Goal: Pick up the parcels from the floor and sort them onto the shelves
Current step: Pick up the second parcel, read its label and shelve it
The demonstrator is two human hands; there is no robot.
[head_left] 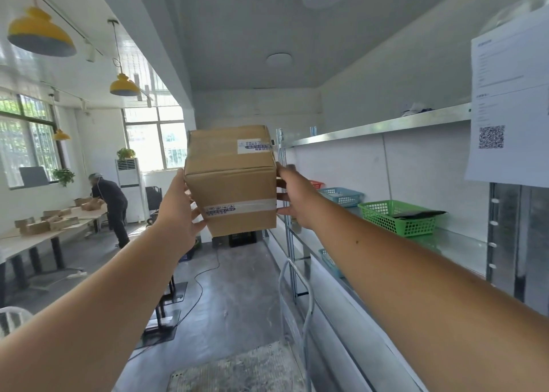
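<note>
A brown cardboard parcel, sealed with clear tape and bearing two small white labels, is held up at arm's length in mid-air. My left hand presses on its left side and lower edge. My right hand grips its right side, fingers spread along the edge. The metal shelves run along the right wall, and the parcel hangs just left of their near upright, about level with the upper shelf board.
A green basket, a blue basket and a red one behind stand on the middle shelf. A paper notice hangs on the right. A trolley handle rises below. A person works at tables on the left.
</note>
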